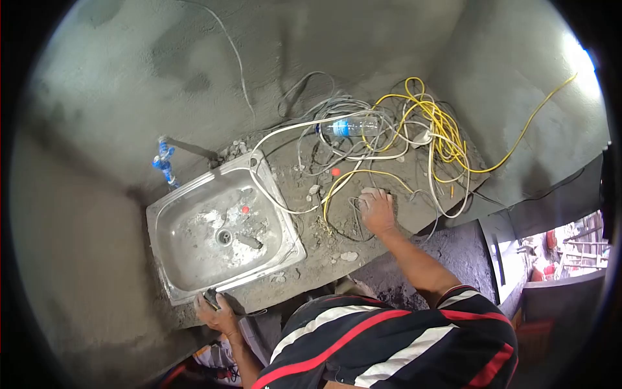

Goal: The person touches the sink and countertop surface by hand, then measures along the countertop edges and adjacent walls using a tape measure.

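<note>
At the front edge of the steel sink (295, 249), my left hand (218, 316) has its fingers and thumb curled around a small dark thing whose kind I cannot make out. My right hand (378, 212) lies palm down on the rough cement counter (311, 266), fingers stretched out, beside thin looped wires. Cement crumbs, dark lumps and a red cap (245, 210) lie in the sink around its drain (225, 238). Another red cap (335, 172) sits on the counter between the sink and my right hand.
Yellow cable (447, 139) and white cable (275, 131) tangle at the back around a plastic bottle (353, 126). A blue tap (164, 161) sticks out from the wall behind the sink. Loose cement chunks (348, 256) dot the counter, and rendered walls enclose it.
</note>
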Motion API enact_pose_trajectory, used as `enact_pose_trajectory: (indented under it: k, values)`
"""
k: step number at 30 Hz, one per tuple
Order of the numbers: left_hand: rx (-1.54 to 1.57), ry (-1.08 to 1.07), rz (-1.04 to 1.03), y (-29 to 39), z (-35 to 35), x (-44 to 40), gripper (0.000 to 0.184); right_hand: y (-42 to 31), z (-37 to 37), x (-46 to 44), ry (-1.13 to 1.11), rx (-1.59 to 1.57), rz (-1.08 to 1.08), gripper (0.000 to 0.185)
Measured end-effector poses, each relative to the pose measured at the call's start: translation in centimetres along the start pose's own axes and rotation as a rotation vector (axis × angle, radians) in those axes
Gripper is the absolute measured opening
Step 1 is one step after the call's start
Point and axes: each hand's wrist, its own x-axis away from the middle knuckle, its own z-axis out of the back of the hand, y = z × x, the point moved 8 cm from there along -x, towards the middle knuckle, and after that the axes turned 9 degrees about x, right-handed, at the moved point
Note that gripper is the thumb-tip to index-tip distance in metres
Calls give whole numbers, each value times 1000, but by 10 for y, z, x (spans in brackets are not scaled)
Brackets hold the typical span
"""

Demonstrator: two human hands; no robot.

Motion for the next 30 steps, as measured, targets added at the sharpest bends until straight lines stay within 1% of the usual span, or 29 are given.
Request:
enact_pose_trajectory:
  k: [8, 15, 18, 21, 23, 24, 25, 27, 28, 29, 30]
  values:
    - [79, -25, -44, 1, 4, 0, 60, -1, 6, -2, -2, 11, -4, 19]
    - [43, -9, -9, 4, 3, 0, 59, 0, 2, -1, -21, -20, -4, 24]
    - [43, 1, -14, 8, 6, -1, 58, -3, 6, -1, 29, -6, 25, 21]
    - [61, 24, -18, 7, 6, -2, 57, -2, 10, -4, 9, -12, 36, 21]
    - [208, 50, 4, -6, 7, -2, 54, 2, 3, -13, -149, -24, 48, 24]
    - [229, 78, 78, -5, 12, -1, 53, 8, 0, -19, -168, -78, 121, 28]
    - [299, 107, 70, -9, 17, 0, 52, 15, -4, -24, -193, -135, 204, 31]
    - [486, 138, 203, -7, 32, -1, 47, 23, 3, -37, -434, -125, 192, 38]
    - [633, 80, 347, 3, 42, -4, 44, 19, 14, -47, -558, -107, 151, 39]
    - [784, 47, 488, 12, 54, -3, 41, 3, 39, -59, -558, -155, 106, 37]
    - [1039, 43, 657, 3, 43, 10, 40, 1, 42, -73, -361, -231, 234, 31]
